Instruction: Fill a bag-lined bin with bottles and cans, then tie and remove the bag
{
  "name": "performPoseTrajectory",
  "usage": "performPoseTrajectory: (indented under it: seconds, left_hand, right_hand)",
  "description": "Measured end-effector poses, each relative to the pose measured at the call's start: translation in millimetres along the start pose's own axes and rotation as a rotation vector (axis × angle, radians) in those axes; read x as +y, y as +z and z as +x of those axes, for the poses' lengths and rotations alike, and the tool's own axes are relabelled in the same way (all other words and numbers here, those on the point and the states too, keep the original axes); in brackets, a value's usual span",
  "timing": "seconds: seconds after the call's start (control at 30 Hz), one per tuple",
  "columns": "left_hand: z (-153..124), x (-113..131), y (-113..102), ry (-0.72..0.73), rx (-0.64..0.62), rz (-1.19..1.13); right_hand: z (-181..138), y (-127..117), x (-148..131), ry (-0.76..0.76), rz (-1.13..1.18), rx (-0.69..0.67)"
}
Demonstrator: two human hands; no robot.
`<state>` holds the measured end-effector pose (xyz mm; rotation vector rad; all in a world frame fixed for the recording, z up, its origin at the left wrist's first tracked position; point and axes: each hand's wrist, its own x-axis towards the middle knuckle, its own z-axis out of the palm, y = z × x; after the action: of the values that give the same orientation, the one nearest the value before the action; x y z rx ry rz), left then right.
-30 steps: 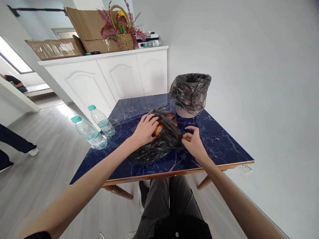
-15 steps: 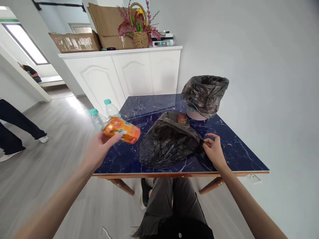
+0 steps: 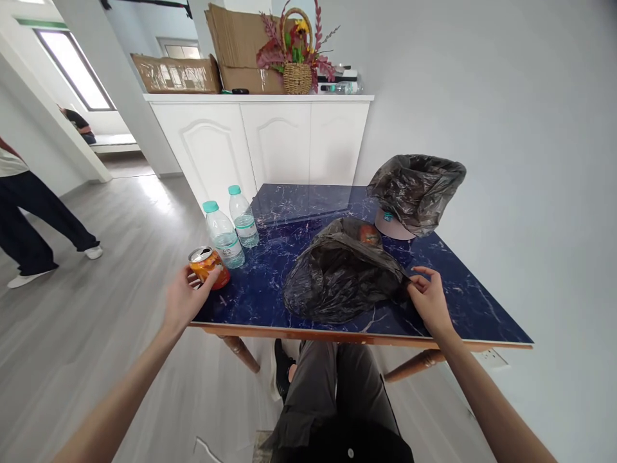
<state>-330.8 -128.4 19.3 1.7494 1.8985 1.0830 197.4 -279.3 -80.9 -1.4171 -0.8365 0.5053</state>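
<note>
An orange drink can stands upright at the table's left edge, its top opened. My left hand is wrapped round it from the left. Just behind the can are two clear water bottles with teal caps, a nearer bottle and a farther bottle. A black plastic bag lies spread in the middle of the table, its mouth partly open. Through its thin film an orange-red thing shows near the back. My right hand pinches the bag's right edge.
At the table's back right stands a bin lined with a black bag. Behind is a white cabinet with cardboard boxes and a flower basket. A person stands at the far left; another sits farther back.
My left hand has brought the can from a tilted, raised position down to upright at the table's left edge. My right hand keeps its pinch on the bag. The view has shifted slightly.
</note>
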Motion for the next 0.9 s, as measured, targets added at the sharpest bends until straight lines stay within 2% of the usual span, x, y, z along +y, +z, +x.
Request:
performPoseTrajectory:
  seconds: [0.17,0.37,0.43,0.5,0.57,0.6,0.63,0.7,0.73,0.77,0.83,0.9]
  left_hand:
    - [9,10,12,0.065,0.015,0.027]
    - [22,13,24,0.046,0.009,0.008]
    - [18,12,28,0.114,0.099,0.023]
    - [3,17,32,0.247,0.300,0.048]
    - [-23,33,38,0.417,0.454,0.037]
    - [-38,45,42,0.502,0.430,0.011]
    - [-53,59,47,0.622,0.267,-0.011]
    - [-78,94,62,0.887,-0.221,-0.041]
    - [-85,113,72,0.982,-0.409,-0.044]
    - [-88,130,85,1.054,-0.525,-0.039]
    - [-80,162,115,1.169,-0.599,-0.002]
    - [-61,189,149,1.280,-0.609,0.120]
  right_hand:
    - [0,2,-2,-0.009,0.000,0.024]
    - [-1,3,-6,-0.004,-0.001,0.020]
    - [-2,3,-8,-0.002,-0.001,0.017]
    - [-2,3,-9,0.000,0.002,0.015]
    - [-3,4,-11,0.003,0.006,0.013]
    - [-3,4,-13,0.007,0.010,0.013]
    - [-3,5,-14,0.010,0.015,0.013]
    - [-3,6,-18,0.017,0.028,0.015]
    - [-3,6,-20,0.018,0.036,0.019]
    - [-3,7,-22,0.017,0.044,0.022]
    - [-2,9,-25,0.014,0.063,0.027]
    - [-1,10,-27,0.013,0.085,0.034]
